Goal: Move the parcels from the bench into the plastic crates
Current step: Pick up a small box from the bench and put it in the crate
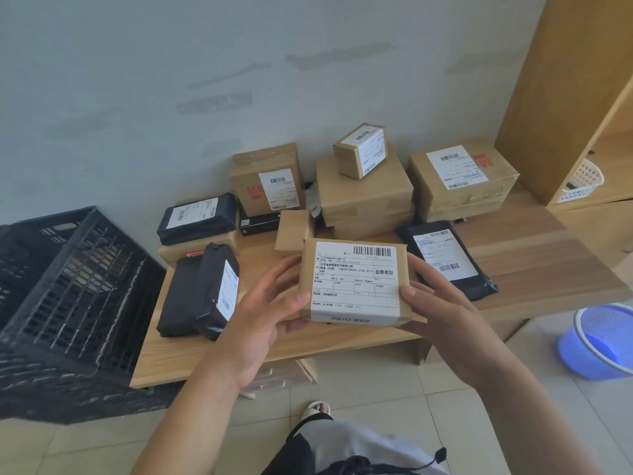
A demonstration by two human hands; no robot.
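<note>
I hold a flat brown parcel with a white shipping label up above the wooden bench. My left hand grips its left edge and my right hand grips its right edge, thumbs on the label side. A black plastic crate stands to the left of the bench. On the bench lie several cardboard boxes stacked at the back, a black bagged parcel at front left, another behind it and one at right.
A wooden cabinet rises at the right with a white basket on its shelf. A blue basin sits on the tiled floor at right. A grey wall runs behind the bench. My leg and sandal show below.
</note>
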